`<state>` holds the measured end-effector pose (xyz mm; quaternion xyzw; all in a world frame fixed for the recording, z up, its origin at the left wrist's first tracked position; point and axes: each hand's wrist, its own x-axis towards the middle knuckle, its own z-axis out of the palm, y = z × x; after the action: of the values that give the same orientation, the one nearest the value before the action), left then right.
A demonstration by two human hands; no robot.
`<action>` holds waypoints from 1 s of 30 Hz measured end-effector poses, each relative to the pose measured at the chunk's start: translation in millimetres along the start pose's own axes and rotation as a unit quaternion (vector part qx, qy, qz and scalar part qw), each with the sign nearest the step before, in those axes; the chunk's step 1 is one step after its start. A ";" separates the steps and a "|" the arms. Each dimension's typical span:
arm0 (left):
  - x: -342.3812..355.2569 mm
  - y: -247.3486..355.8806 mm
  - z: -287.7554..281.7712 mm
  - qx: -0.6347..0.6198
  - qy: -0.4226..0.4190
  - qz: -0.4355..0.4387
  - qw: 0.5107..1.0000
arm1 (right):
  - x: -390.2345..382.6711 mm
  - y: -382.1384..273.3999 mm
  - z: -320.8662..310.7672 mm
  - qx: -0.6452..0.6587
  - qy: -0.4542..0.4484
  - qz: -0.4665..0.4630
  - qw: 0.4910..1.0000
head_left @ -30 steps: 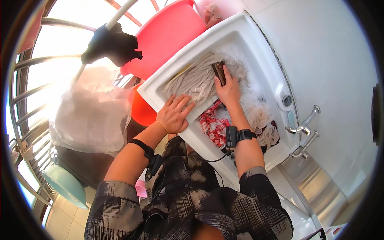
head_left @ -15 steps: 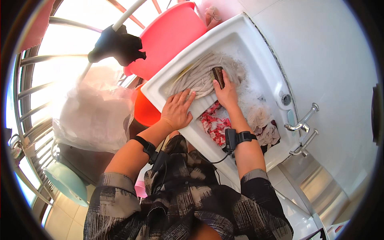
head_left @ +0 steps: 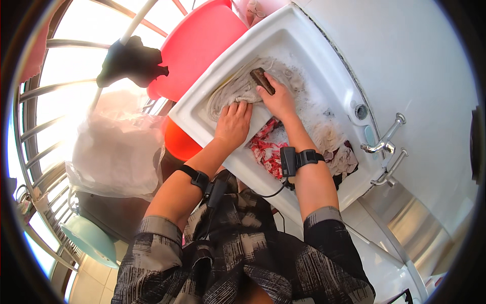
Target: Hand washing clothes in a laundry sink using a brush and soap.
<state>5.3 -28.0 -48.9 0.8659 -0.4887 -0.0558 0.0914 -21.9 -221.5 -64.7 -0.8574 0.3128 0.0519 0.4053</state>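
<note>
My right hand (head_left: 280, 103) is closed around a dark brown scrub brush (head_left: 261, 81), which rests on a wet greyish-beige cloth (head_left: 234, 91). The cloth lies bunched over the sloping end of a white laundry sink (head_left: 316, 29). At the cloth's near edge, my left hand (head_left: 234, 125) has its fingers bent over the fabric and holds it. Below my right wrist, a red-and-white patterned cloth (head_left: 267, 156) sits in suds. Beige and dark clothes (head_left: 338, 161) lie farther right in the basin, partly behind my forearm.
A metal tap (head_left: 380, 147) stands at the sink's right end, near a round overflow hole (head_left: 361, 112). Left of the sink are a large pink tub (head_left: 202, 48), an orange basin (head_left: 181, 139), a plastic bag (head_left: 116, 157) and a pale green basin (head_left: 91, 240). Black cloth (head_left: 132, 62) hangs from a pole.
The brush has shifted left across the cloth and tilted. My left hand has moved right along the cloth's near edge, its fingers drawing together and bending. The view has shifted slightly.
</note>
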 end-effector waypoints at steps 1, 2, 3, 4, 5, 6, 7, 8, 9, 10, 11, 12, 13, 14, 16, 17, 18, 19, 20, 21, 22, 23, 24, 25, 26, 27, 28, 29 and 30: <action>6.2 -2.1 -0.3 0.006 0.033 -0.008 0.999 | 2.3 5.3 4.1 0.001 0.002 0.003 1.000; 13.3 -4.0 -0.6 0.011 0.067 -0.017 0.998 | 3.4 10.8 7.6 0.064 0.024 0.022 0.997; 14.7 -11.4 2.7 0.013 0.065 -0.019 0.998 | 5.0 11.0 14.6 0.129 0.041 0.038 0.990; 19.0 -18.2 5.8 0.029 0.032 -0.018 0.999 | 7.2 13.3 16.3 0.128 0.042 0.037 0.990; 23.8 -24.1 8.9 0.044 0.000 -0.017 0.999 | 9.2 15.4 17.6 0.155 0.033 0.051 0.986; 31.3 -25.6 9.6 0.059 0.019 -0.002 0.998 | 10.5 22.4 18.0 0.179 0.026 0.068 0.981; 39.0 -29.1 9.1 0.057 0.021 -0.001 0.998 | 11.6 27.8 17.5 0.176 0.028 0.068 0.982; 47.2 -32.9 7.9 0.066 0.006 0.025 0.997 | 12.8 32.9 16.4 0.229 0.010 0.094 0.969; 49.1 -36.6 6.0 0.077 -0.014 0.048 0.996 | 12.4 29.9 16.5 0.282 -0.014 0.119 0.952; 48.7 -37.0 3.7 0.078 -0.015 0.044 0.996 | 10.5 27.3 15.2 0.282 -0.018 0.117 0.952; 49.1 -36.0 1.3 0.102 -0.037 0.066 0.992 | 7.3 25.0 13.0 0.311 -0.032 0.142 0.939; 51.1 -33.6 -1.8 0.124 -0.058 0.091 0.986 | 4.1 25.6 10.9 0.339 -0.042 0.168 0.925; 48.1 -30.0 -6.0 0.125 -0.059 0.090 0.986 | 1.8 25.1 10.1 0.340 -0.044 0.167 0.924; 39.5 -23.8 -11.2 0.128 -0.086 0.104 0.983 | 0.0 24.2 9.7 0.311 -0.035 0.140 0.939; 24.0 -10.4 -20.8 0.120 -0.114 0.134 0.977 | -3.8 29.2 7.9 0.282 -0.017 0.115 0.952; 18.5 -5.1 -24.7 0.120 -0.114 0.139 0.977 | -5.9 32.7 8.7 0.199 0.015 0.090 0.976; 15.6 0.9 -36.4 0.093 -0.186 0.130 0.969 | -9.8 36.0 9.0 0.114 0.046 0.066 0.990; 7.4 1.3 -46.1 0.071 -0.261 0.113 0.956 | -16.6 25.3 11.4 0.119 0.043 0.065 0.990; -3.3 1.5 -53.4 0.073 -0.265 0.111 0.955 | -27.9 16.0 12.9 0.028 0.062 0.044 0.997; -15.0 -2.0 -63.5 0.046 -0.250 0.099 0.962 | -38.3 -0.9 10.7 -0.062 0.082 0.018 0.995; -23.4 -5.4 -67.4 0.014 -0.235 0.090 0.968 | -49.8 -8.9 8.7 -0.049 0.086 -0.001 0.995; -29.1 -10.6 -69.6 0.015 -0.237 0.088 0.968 | -59.9 -15.1 7.3 -0.047 0.083 -0.002 0.995; -34.3 -14.9 -71.4 -0.013 -0.168 0.114 0.979 | -70.5 -19.4 4.3 -0.047 0.048 -0.077 0.995; -39.2 -20.1 -72.5 -0.041 -0.098 0.139 0.985 | -77.0 -21.1 4.1 -0.047 0.013 -0.151 0.987; -46.6 -26.9 -66.4 -0.041 -0.101 0.138 0.984 | -79.8 -17.0 7.3 -0.112 -0.018 -0.220 0.969; -54.9 -34.6 -57.1 -0.048 -0.092 0.131 0.986 | -75.6 -13.4 10.0 -0.110 -0.016 -0.222 0.969; -55.1 -36.6 -51.2 -0.057 -0.081 0.126 0.987 | -64.6 -5.0 11.2 -0.132 0.014 -0.154 0.979; -54.3 -37.8 -44.8 -0.058 -0.080 0.128 0.987 | -52.1 4.1 10.2 -0.153 0.045 -0.085 0.984; -51.7 -39.9 -40.6 -0.064 -0.095 0.110 0.987 | -37.7 12.8 6.2 -0.152 0.062 -0.064 0.984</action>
<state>19.5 40.7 -17.3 0.7899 -0.5830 -0.1585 0.1052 -58.4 -204.5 -64.5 -0.9288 0.2698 0.0197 0.2531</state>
